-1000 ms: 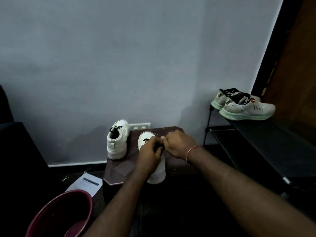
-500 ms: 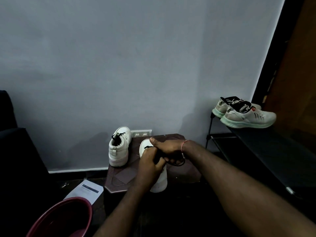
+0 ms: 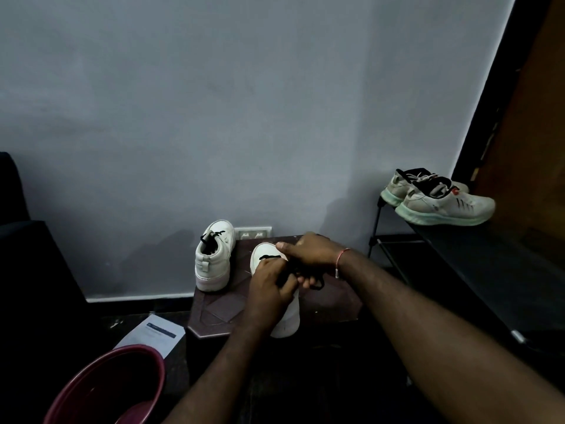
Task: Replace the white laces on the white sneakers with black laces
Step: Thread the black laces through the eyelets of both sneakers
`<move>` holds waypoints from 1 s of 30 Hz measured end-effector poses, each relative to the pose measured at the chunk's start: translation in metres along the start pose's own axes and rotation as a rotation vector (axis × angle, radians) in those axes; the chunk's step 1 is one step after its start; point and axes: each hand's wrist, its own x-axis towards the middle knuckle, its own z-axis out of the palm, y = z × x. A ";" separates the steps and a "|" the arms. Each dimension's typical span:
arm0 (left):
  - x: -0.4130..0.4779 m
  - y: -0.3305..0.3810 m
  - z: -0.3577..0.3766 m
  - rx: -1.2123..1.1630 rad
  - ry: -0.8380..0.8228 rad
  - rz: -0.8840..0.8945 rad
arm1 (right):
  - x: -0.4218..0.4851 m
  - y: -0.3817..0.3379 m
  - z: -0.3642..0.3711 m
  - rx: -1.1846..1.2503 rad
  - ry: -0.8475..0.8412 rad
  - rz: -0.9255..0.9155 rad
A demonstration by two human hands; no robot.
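Sneaker [image 3: 289, 319] toe toward wall [image 3: 244, 117], heel near person; left hand [image 3: 269, 292], right hand [image 3: 312, 255] pinch black lace [image 3: 317, 286].

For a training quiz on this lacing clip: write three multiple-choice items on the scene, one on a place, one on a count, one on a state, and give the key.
1. Where does the pair of running shoes stand?
A. on the dark rack at right
B. in a tub
C. on the floor

2. How many white sneakers stand on the brown table?
A. one
B. two
C. three

3. What are both hands doing?
A. lying flat on the table
B. holding the black lace over the nearer sneaker
C. holding a sheet of paper

Key:
1 A: they sit on the rack's top.
2 B: one stands near the wall, one is under the hands.
3 B: the left hand and right hand curl round the lace.
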 end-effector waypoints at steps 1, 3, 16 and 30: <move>-0.001 -0.002 0.002 -0.002 0.023 -0.031 | 0.005 0.002 0.000 -0.022 0.055 -0.001; -0.002 0.000 0.004 -0.022 0.054 -0.079 | 0.007 0.007 0.007 0.004 0.112 -0.019; 0.017 0.015 -0.018 -0.610 0.026 -0.503 | 0.027 0.013 0.028 0.592 0.269 0.180; 0.012 -0.001 -0.023 -0.413 0.094 -0.488 | 0.006 -0.004 0.074 0.515 0.556 -0.072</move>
